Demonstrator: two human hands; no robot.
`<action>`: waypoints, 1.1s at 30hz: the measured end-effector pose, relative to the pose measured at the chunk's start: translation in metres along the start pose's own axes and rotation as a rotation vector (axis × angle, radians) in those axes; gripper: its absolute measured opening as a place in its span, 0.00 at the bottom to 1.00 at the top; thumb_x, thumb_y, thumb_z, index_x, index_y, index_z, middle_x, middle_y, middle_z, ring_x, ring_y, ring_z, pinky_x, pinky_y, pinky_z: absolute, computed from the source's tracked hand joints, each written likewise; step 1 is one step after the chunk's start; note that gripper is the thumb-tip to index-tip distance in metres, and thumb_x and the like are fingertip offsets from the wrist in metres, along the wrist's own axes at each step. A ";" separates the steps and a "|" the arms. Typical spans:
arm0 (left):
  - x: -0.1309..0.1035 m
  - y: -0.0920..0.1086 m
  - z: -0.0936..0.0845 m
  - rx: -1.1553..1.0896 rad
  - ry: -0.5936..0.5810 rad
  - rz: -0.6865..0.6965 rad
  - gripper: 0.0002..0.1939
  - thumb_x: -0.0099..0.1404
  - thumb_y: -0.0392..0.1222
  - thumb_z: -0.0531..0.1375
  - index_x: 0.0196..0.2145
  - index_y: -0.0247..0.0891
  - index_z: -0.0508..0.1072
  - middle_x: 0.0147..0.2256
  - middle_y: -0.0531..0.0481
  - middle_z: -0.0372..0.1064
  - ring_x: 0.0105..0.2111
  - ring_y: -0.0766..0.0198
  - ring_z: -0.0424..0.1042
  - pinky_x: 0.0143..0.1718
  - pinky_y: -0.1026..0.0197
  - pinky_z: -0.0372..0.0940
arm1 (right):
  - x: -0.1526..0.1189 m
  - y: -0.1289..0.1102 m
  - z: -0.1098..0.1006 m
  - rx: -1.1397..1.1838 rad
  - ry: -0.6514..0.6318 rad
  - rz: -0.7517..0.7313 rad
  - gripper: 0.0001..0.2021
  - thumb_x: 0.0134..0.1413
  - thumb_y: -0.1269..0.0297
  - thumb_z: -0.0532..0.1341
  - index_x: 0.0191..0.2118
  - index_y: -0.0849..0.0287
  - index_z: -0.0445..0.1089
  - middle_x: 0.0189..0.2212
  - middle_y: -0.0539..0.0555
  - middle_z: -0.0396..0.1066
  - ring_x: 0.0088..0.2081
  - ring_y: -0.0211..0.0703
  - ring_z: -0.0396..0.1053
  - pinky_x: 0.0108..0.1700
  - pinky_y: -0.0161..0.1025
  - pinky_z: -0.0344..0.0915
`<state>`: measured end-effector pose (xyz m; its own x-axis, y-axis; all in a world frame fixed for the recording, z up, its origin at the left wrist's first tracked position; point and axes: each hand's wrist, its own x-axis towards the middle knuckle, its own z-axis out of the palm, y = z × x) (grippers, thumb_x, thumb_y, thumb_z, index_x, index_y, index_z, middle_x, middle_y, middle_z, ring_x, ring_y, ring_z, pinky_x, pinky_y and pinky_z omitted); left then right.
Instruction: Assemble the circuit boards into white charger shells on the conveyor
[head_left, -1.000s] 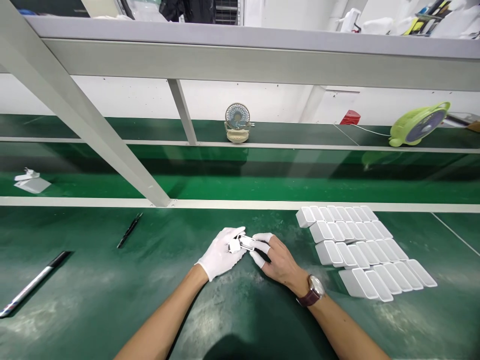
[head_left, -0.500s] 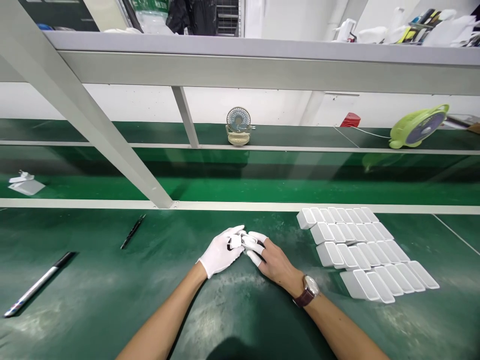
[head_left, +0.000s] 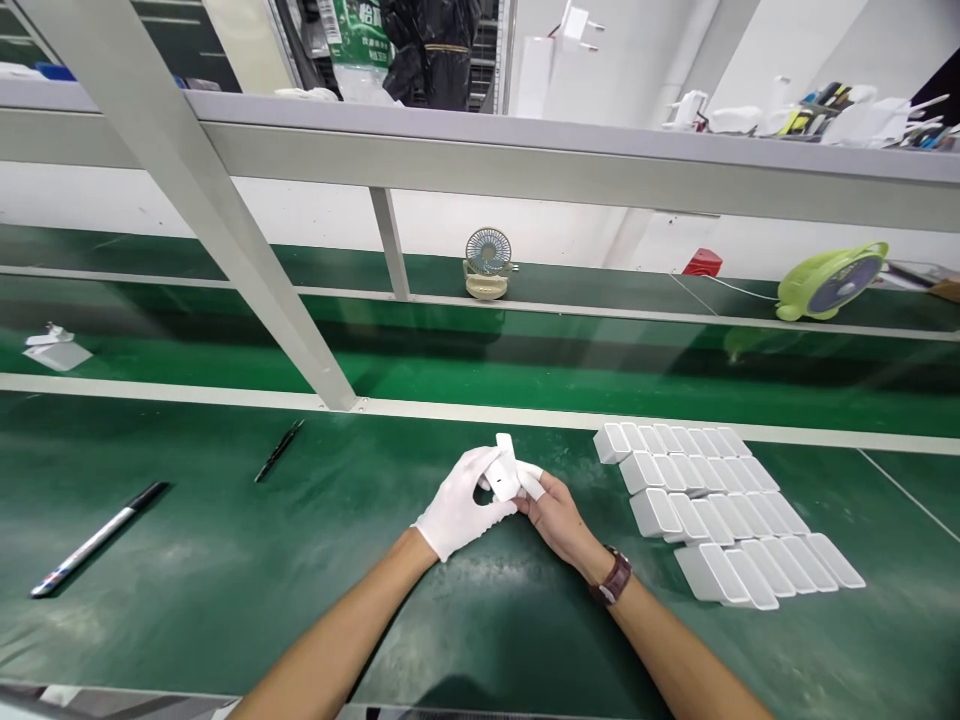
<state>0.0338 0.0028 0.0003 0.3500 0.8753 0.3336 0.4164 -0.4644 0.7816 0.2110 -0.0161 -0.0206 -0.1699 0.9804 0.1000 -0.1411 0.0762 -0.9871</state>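
A small white piece (head_left: 505,474) with a little dark slot is held upright between both hands, above the green table (head_left: 465,620). My left hand (head_left: 461,503), in a white glove, pinches it from the left with thumb and fingers. From the right, my right hand (head_left: 553,510) grips it with white-covered fingertips; a watch with a brown strap is on that wrist. Part of the piece is hidden behind the fingers. Right of my hands, white open boxes (head_left: 720,510) stand in several slanting rows.
A black and silver pen (head_left: 101,538) and a thin black pen (head_left: 279,450) lie on the left. Behind run a pale rail (head_left: 480,412) and a slanting post (head_left: 247,240). Farther back are a small fan (head_left: 488,262), a green fan (head_left: 832,282) and white scraps (head_left: 57,347).
The white piece has been turned up and now shows its flat face and slot. My right hand has rolled palm inward, its watch face turned away. The camera view has shifted and tilted slightly.
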 end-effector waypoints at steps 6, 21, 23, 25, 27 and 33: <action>-0.005 0.002 0.003 0.033 0.018 0.024 0.37 0.55 0.44 0.71 0.60 0.47 0.63 0.56 0.43 0.63 0.51 0.53 0.70 0.49 0.51 0.72 | -0.004 -0.003 0.003 0.118 -0.019 0.091 0.20 0.67 0.49 0.53 0.50 0.59 0.72 0.34 0.57 0.77 0.32 0.46 0.74 0.33 0.43 0.73; -0.002 -0.002 -0.008 0.148 -0.034 -0.046 0.41 0.52 0.47 0.73 0.61 0.44 0.64 0.58 0.42 0.64 0.58 0.48 0.65 0.60 0.44 0.62 | -0.005 -0.003 -0.009 -0.142 0.082 -0.155 0.17 0.61 0.58 0.63 0.54 0.51 0.72 0.51 0.57 0.71 0.51 0.53 0.70 0.54 0.54 0.70; 0.001 -0.005 -0.010 0.191 -0.060 -0.060 0.35 0.52 0.46 0.72 0.57 0.46 0.69 0.55 0.45 0.67 0.56 0.48 0.66 0.59 0.43 0.62 | -0.005 -0.005 -0.012 -0.397 0.055 -0.313 0.16 0.63 0.62 0.61 0.56 0.50 0.71 0.55 0.57 0.67 0.56 0.53 0.66 0.59 0.55 0.65; 0.004 -0.008 -0.012 0.212 -0.093 -0.068 0.27 0.53 0.46 0.72 0.51 0.47 0.74 0.51 0.48 0.71 0.53 0.49 0.68 0.56 0.44 0.63 | -0.007 -0.006 -0.012 -0.632 -0.011 -0.446 0.18 0.65 0.67 0.57 0.58 0.49 0.68 0.55 0.58 0.66 0.57 0.51 0.66 0.59 0.55 0.66; 0.006 -0.008 -0.014 0.206 -0.126 -0.097 0.19 0.55 0.46 0.70 0.45 0.46 0.77 0.44 0.49 0.74 0.47 0.51 0.71 0.51 0.47 0.66 | -0.008 -0.006 -0.011 -0.735 -0.068 -0.507 0.19 0.66 0.69 0.56 0.60 0.49 0.66 0.55 0.59 0.66 0.56 0.50 0.66 0.57 0.53 0.68; 0.009 -0.002 -0.015 0.137 -0.178 -0.130 0.14 0.53 0.35 0.69 0.38 0.47 0.79 0.43 0.53 0.75 0.45 0.54 0.72 0.50 0.51 0.66 | -0.005 -0.009 -0.023 -0.931 0.024 -0.622 0.20 0.66 0.71 0.55 0.61 0.53 0.63 0.53 0.60 0.69 0.53 0.50 0.69 0.54 0.51 0.71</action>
<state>0.0235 0.0139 0.0098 0.4234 0.8969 0.1273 0.5734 -0.3741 0.7289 0.2354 -0.0170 -0.0151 -0.3035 0.7269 0.6161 0.5915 0.6506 -0.4762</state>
